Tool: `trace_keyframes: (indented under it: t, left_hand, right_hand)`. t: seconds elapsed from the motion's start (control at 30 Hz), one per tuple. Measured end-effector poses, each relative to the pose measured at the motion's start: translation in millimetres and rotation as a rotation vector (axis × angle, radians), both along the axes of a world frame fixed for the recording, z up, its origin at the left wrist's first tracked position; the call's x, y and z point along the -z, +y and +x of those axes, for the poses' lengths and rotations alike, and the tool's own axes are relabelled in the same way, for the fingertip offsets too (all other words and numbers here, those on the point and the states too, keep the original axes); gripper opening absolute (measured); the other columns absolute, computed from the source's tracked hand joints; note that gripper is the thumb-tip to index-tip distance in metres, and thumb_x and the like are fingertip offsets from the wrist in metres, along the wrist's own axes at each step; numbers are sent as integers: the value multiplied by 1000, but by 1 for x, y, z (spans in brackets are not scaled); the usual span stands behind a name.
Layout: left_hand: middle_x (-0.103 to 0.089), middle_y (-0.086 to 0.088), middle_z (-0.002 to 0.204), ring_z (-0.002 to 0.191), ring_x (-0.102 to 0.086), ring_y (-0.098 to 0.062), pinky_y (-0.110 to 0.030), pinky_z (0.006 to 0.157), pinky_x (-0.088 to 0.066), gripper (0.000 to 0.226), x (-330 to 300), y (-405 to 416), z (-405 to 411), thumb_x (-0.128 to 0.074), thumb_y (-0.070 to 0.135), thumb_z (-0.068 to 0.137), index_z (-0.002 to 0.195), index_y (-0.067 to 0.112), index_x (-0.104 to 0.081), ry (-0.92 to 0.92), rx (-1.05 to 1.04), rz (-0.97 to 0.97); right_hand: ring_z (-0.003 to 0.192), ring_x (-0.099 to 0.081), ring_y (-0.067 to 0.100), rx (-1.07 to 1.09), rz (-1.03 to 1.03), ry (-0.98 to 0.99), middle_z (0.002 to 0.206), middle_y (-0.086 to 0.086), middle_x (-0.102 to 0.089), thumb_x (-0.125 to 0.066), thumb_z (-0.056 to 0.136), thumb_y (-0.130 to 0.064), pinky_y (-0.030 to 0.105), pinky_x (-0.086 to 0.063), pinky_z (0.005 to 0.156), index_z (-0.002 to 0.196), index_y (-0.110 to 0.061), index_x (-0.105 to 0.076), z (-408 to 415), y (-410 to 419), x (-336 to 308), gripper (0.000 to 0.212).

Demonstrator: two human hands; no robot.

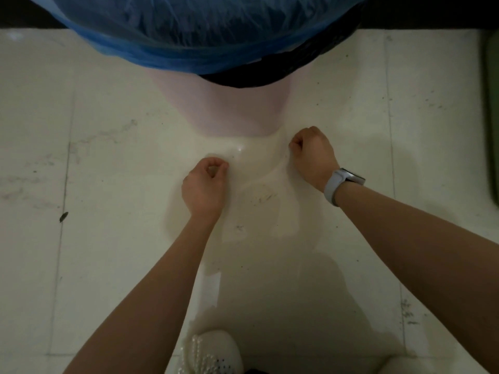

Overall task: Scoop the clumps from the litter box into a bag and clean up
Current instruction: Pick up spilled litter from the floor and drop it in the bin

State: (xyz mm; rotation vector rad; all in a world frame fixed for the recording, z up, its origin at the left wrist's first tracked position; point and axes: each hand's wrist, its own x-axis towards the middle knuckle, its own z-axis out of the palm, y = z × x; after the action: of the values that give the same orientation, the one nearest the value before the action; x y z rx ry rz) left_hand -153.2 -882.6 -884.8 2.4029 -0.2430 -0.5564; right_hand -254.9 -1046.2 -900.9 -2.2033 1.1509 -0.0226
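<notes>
A thin translucent white bag (256,211) hangs in front of me over the tiled floor. My left hand (204,184) pinches the bag's top edge on the left with curled fingers. My right hand (313,155), with a pale watch on its wrist, pinches the top edge on the right. The bag's mouth stretches between the two hands. Nothing can be made out inside the bag. No litter box or scoop is in view.
A pink bin (221,109) stands just beyond my hands, lined with a blue bag (189,28) over a black one (270,74). My white shoe (213,352) is at the bottom edge. A green object (491,103) lies at the right edge. Dark specks (63,216) dot the floor.
</notes>
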Motion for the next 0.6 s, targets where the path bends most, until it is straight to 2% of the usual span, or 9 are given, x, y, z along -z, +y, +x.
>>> trace_keyframes:
  t: [0.07,0.13,0.33,0.5,0.6]
  left_hand:
    - [-70,-1,101,95,-62,-22,-28,78,-42,20,0,-7,0,-61,32,87,103,22,-67,-21,50,38]
    - [-70,-1,103,98,-61,-22,-29,80,-43,23,0,-12,1,-62,35,86,106,25,-67,-41,82,56]
    - [-71,5,99,92,-63,-18,-23,69,-38,16,2,-20,6,-60,37,86,97,29,-68,-57,105,96]
    - [-69,0,94,88,-62,-24,-26,66,-36,19,6,-20,8,-51,38,92,98,27,-65,-115,238,198]
    - [-69,-3,95,89,-61,-25,-30,71,-41,19,7,-19,10,-51,34,93,99,23,-65,-107,241,181]
  right_hand:
    - [96,-51,34,19,5,-28,105,22,-54,-46,90,-6,30,-34,75,96,5,-57,-1,0,-2,17]
    - [94,-52,33,49,20,-64,104,20,-55,-49,88,-5,23,-31,71,96,4,-57,-2,0,-3,15]
    - [97,-50,32,62,11,-44,103,20,-55,-50,88,-5,19,-25,67,93,3,-60,1,3,1,14]
    - [100,-48,35,7,-21,5,107,22,-53,-43,91,-6,32,-34,77,98,5,-56,2,3,1,18]
    - [86,-51,27,117,137,-111,95,15,-55,-43,93,-8,24,-35,67,99,2,-55,1,2,-8,17]
